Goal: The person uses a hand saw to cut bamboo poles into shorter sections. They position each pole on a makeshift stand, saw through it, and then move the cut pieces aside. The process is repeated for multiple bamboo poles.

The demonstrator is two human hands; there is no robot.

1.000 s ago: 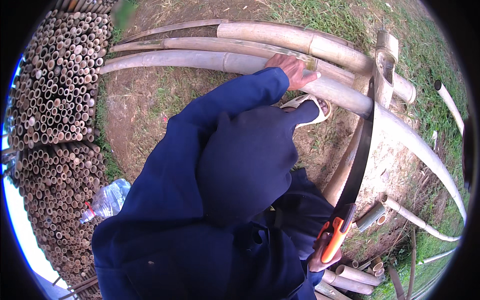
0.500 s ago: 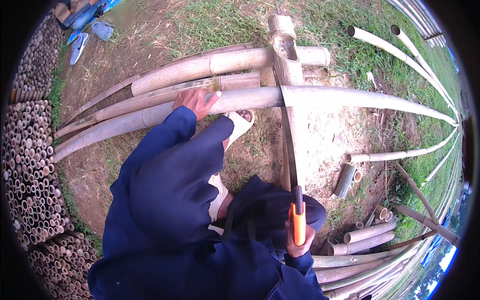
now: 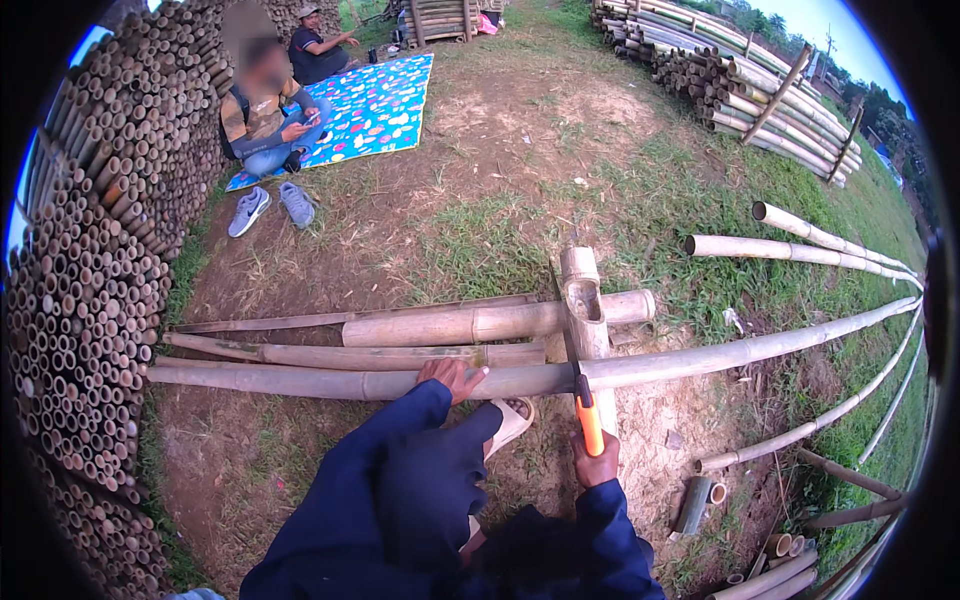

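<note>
A long bamboo pole (image 3: 690, 364) lies crosswise in front of me, over a notched bamboo support (image 3: 592, 341). Gripping the pole left of the support is my left hand (image 3: 453, 379), its fingers curled over the top and the thumb pointing right. My right hand (image 3: 596, 461) is closed round the orange handle of a handsaw (image 3: 588, 418). The saw's dark blade crosses the pole just left of the support, with the handle close to the pole's near side. How deep the blade sits in the bamboo I cannot tell. My sandalled foot (image 3: 513, 423) is beside the pole.
Beyond the pole lie more bamboo lengths (image 3: 430, 328). Cut bamboo pieces (image 3: 692, 505) rest at the lower right. Stacked bamboo (image 3: 80, 350) lines the left side. Two people sit by a blue patterned mat (image 3: 385, 115), with shoes (image 3: 250, 210) nearby. Further poles (image 3: 790, 249) lie right.
The saw and my right hand have moved forward, bringing the handle up near the pole. My left hand stays on the pole. The view has tilted up, bringing the seated people into sight.
</note>
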